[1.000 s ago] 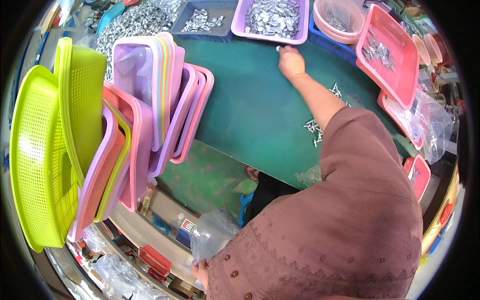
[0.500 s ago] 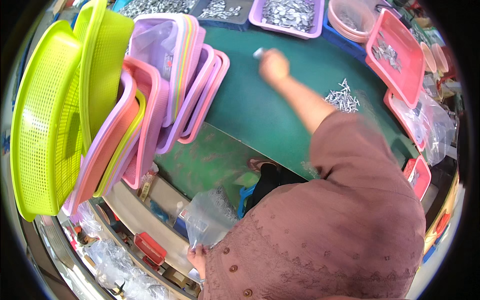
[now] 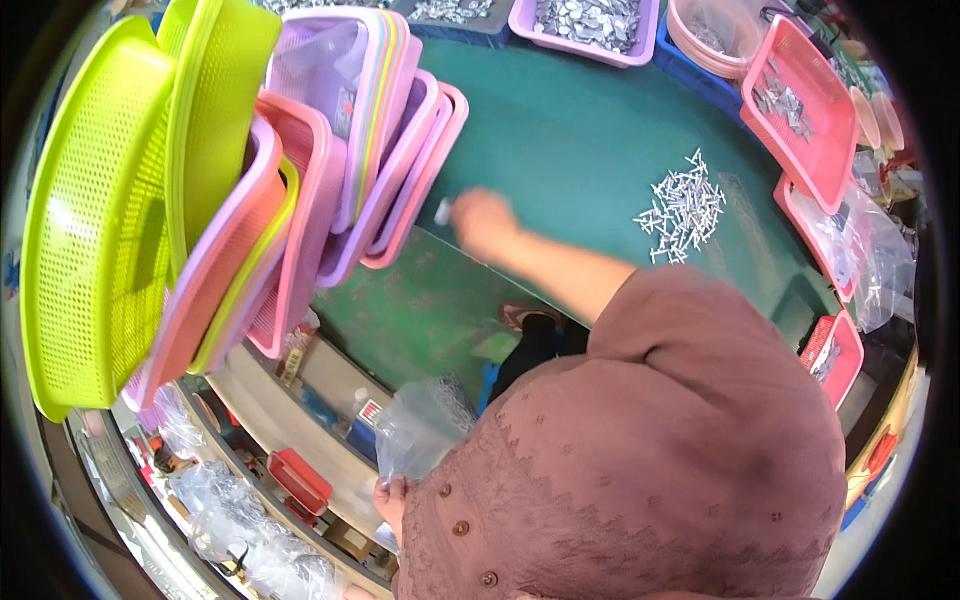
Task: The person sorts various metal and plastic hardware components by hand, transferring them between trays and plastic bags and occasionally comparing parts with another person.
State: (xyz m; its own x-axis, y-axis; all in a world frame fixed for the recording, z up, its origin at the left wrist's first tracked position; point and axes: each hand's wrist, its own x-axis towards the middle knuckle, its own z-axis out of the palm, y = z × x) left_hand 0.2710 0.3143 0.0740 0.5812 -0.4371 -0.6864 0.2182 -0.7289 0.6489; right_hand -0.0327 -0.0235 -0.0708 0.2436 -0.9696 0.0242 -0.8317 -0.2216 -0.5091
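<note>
My right hand [image 3: 484, 226] is over the left part of the green tabletop [image 3: 560, 130], near its front edge. It is blurred, its fingers closed on a small whitish metal piece [image 3: 442, 212] whose exact kind the blur hides. My left hand [image 3: 391, 497], low down beside my body, pinches the rim of a clear plastic bag [image 3: 410, 430]. The bag hangs below table height with many small grey metal pieces showing inside. To the right of my right arm, a loose pile of silvery rivet-like pins [image 3: 688, 205] lies on the tabletop.
Stacked plastic baskets [image 3: 100, 220] in green, purple and pink stand at the left. Along the back are a purple tray [image 3: 645, 40] of flat metal pieces and a blue bin [image 3: 700, 85]. A pink tray [image 3: 830, 130] tilts at the right. Shelves with a red box [image 3: 300, 480] lie lower left.
My right hand has moved left and nearer, toward the table's front edge, with the small metal piece. More of the pin pile shows. My left hand still holds the bag.
</note>
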